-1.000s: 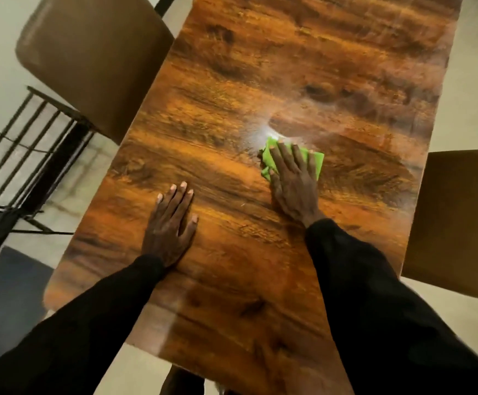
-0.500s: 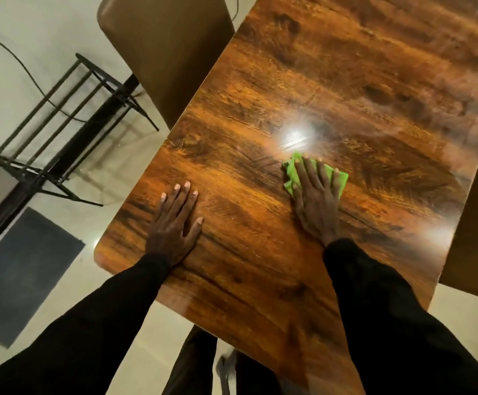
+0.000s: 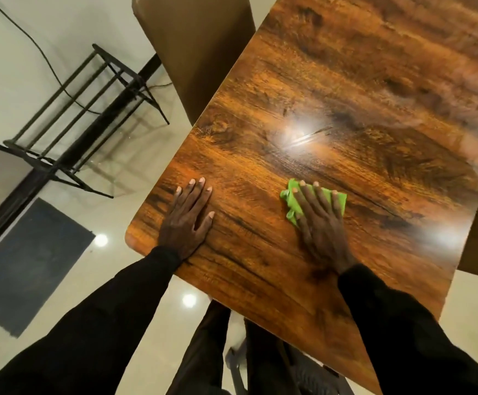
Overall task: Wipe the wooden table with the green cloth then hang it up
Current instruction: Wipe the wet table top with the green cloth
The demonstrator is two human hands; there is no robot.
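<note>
- Glossy wooden bench (image 3: pixel 360 81) fills the right of the frame, with pale floor (image 3: pixel 18 67) at the left.
- Lower centre, the green cloth (image 3: pixel 289 203) now lies well apart from the glare (image 3: pixel 303 132) it touched a second ago. The wiping is working toward the near edge, and the hanging up is not yet begun.
- On top of it the right hand (image 3: pixel 321 229) presses flat, fingers (image 3: pixel 317 196) straight and spread, grasping nothing.
- Lower left, the left hand (image 3: pixel 186 220) stays flat on the bench, fingers released.
</note>
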